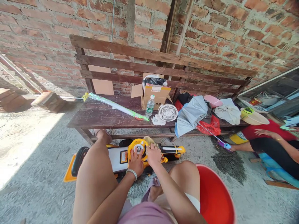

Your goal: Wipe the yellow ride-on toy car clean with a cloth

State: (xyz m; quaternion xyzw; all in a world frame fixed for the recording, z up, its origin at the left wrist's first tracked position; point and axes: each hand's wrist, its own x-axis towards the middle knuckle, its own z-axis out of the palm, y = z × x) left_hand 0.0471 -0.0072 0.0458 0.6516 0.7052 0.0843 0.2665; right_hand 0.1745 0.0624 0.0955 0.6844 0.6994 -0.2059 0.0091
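Observation:
A yellow, white and black ride-on toy car (118, 158) stands on the floor between my legs and the bench. My left hand (136, 162) lies on its yellow steering wheel (135, 143), fingers stretched out over the hub. Beside it, my right hand (153, 154) is closed on a beige cloth (147, 139), pressed against the car just right of the wheel. Much of the cloth is hidden under the fingers. To the right, the car's yellow and black front part (171, 150) is uncovered.
Behind the car stands a wooden bench (112, 119) holding an open cardboard box (156, 95), a water bottle (150, 106), a small white fan (167, 112) and a silver umbrella (192, 113). A red tub (216, 196) is at my right. Another person (275, 146) sits farther right.

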